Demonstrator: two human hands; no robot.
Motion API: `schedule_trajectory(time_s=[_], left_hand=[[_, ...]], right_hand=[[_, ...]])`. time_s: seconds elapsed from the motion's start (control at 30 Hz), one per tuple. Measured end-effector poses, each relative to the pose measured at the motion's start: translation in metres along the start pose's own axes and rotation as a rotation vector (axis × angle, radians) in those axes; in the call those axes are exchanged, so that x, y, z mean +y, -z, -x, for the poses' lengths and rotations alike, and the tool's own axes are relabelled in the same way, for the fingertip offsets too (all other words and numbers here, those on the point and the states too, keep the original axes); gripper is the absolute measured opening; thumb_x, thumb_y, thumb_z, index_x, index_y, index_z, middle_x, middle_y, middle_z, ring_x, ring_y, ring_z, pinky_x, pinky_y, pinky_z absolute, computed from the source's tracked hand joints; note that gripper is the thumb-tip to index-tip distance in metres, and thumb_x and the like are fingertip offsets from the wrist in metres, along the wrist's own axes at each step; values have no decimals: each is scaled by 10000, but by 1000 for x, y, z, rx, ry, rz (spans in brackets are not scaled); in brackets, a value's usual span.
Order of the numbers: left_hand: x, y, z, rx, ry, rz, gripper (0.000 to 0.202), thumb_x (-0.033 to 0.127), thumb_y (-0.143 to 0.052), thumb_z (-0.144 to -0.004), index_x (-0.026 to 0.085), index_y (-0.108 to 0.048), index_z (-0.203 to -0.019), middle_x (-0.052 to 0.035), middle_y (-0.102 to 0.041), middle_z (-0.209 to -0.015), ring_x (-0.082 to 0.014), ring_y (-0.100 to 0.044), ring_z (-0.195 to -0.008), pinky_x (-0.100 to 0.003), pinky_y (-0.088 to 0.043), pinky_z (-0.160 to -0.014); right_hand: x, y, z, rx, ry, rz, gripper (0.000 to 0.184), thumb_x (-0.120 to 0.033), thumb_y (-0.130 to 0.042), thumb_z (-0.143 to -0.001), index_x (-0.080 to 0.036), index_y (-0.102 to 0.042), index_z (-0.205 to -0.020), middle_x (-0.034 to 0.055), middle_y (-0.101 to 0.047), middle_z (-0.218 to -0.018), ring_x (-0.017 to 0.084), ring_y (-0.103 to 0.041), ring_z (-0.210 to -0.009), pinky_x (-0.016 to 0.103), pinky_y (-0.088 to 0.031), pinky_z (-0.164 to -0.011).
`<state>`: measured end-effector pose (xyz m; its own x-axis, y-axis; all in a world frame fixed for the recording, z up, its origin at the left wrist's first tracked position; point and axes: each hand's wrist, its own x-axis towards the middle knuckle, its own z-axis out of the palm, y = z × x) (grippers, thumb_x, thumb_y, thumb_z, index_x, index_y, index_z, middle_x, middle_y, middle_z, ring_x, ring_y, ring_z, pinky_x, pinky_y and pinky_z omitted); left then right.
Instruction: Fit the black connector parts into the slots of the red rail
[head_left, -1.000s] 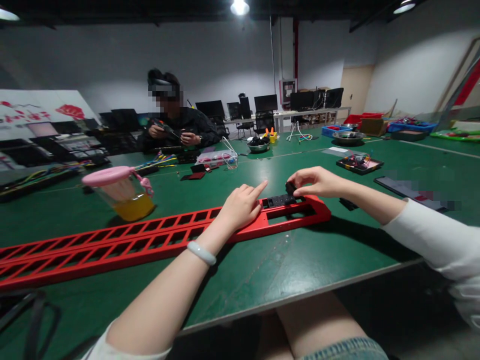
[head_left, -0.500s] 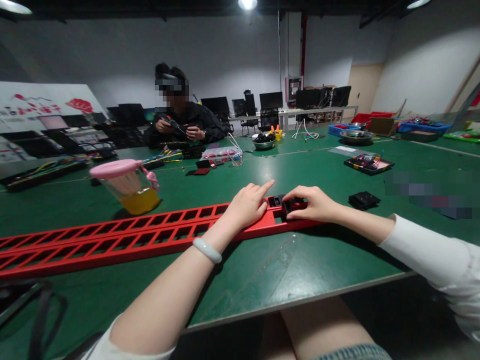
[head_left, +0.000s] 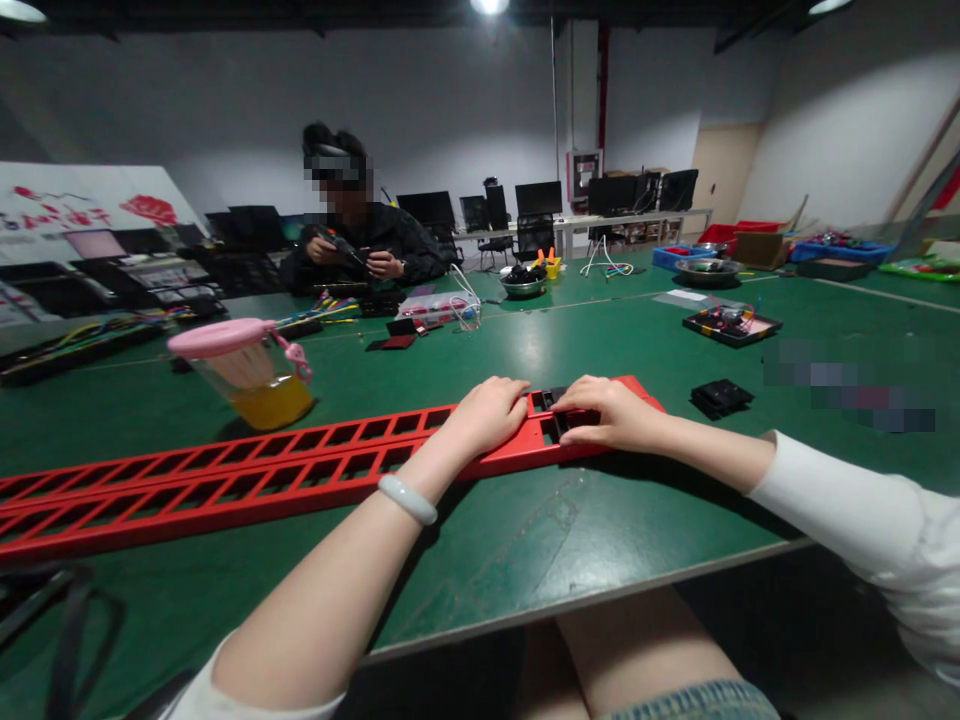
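A long red frame (head_left: 360, 462) with two rows of slanted openings lies across the green table. My left hand (head_left: 491, 415) rests over it near its right end, fingers bent down and closed on the frame. A pale bangle (head_left: 407, 499) circles that wrist. Just to the right, my right hand (head_left: 619, 415) pinches a small black plastic piece (head_left: 561, 422) between thumb and fingers, at an opening in the frame's end. How deep the piece sits cannot be made out. More black parts in the frame are partly covered by the right hand.
Small black pieces (head_left: 720, 398) lie in a stack right of the frame. A pink-lidded cup (head_left: 259, 375) with yellow liquid stands behind the frame. Farther back are a metal bowl (head_left: 523, 283), a black tray (head_left: 731, 325) and a person (head_left: 360, 230) holding a tool.
My left index finger, stretched out before, has bent down onto the frame. My right hand has shifted slightly left with the black piece, which now sits lower at the opening.
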<state>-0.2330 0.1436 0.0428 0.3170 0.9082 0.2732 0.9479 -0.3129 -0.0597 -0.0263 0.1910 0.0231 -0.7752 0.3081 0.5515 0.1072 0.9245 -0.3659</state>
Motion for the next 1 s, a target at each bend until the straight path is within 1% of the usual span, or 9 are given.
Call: schedule_trajectory(time_s=[0.1,0.2,0.4,0.6,0.77,0.9,1.0], left_hand=[[1,0,0,8,3,1,360,270,-335,-850,144,-536,-1120,-83,-600,-1054,-183,-532,-955,-317,-403,-860],[0,-1,1,10,6,2,371,279,-330,-854,144,-514,-1147,-85,-589,-1079,-184,-526,-974,-320,-397,-870],[-1,-3,1,11,6,1,386,294,-317,-861,140,-485,-1173,-94,-575,-1103,-190,-516,-1002,-330,-386,-882],[-2,-4,2,8,15,6,402,301,-313,-861,134,-462,-1194,-102,-563,-1128,-198,-511,-1019,-336,-384,-888],[-2,-5,1,-5,41,9,410,310,-315,-855,146,-456,-1203,-92,-556,-1144,-199,-504,-1031,-325,-377,-900],[-2,-5,1,-8,51,13,414,313,-315,-853,149,-454,-1206,-86,-550,-1156,-203,-500,-1037,-324,-374,-904],[-2,-5,1,-6,38,15,413,307,-308,-854,141,-457,-1203,-88,-555,-1148,-202,-505,-1027,-321,-377,-899]], right_hand=[[3,-3,1,-25,-1,48,365,-412,-607,-716,-214,-621,-1022,91,-626,-994,225,-544,-928,382,-407,-800],[5,-3,1,-37,-2,45,370,-427,-589,-728,-209,-621,-1025,93,-623,-1003,223,-543,-926,382,-406,-799],[1,1,0,-49,16,-1,355,-396,-586,-737,-186,-625,-1021,96,-632,-981,210,-556,-907,348,-426,-788],[-3,2,-1,-52,-17,-24,339,-363,-604,-723,-186,-632,-1012,79,-642,-957,197,-570,-893,306,-436,-777],[-9,3,-3,-63,-37,32,299,-340,-598,-732,-173,-647,-976,80,-647,-950,193,-576,-881,307,-434,-772],[-11,3,-3,-82,-31,82,289,-339,-602,-732,-189,-642,-977,64,-657,-939,189,-574,-885,323,-424,-799],[-12,-2,2,-30,-16,129,297,-332,-582,-754,-206,-619,-1020,58,-647,-991,192,-553,-946,349,-415,-834]])
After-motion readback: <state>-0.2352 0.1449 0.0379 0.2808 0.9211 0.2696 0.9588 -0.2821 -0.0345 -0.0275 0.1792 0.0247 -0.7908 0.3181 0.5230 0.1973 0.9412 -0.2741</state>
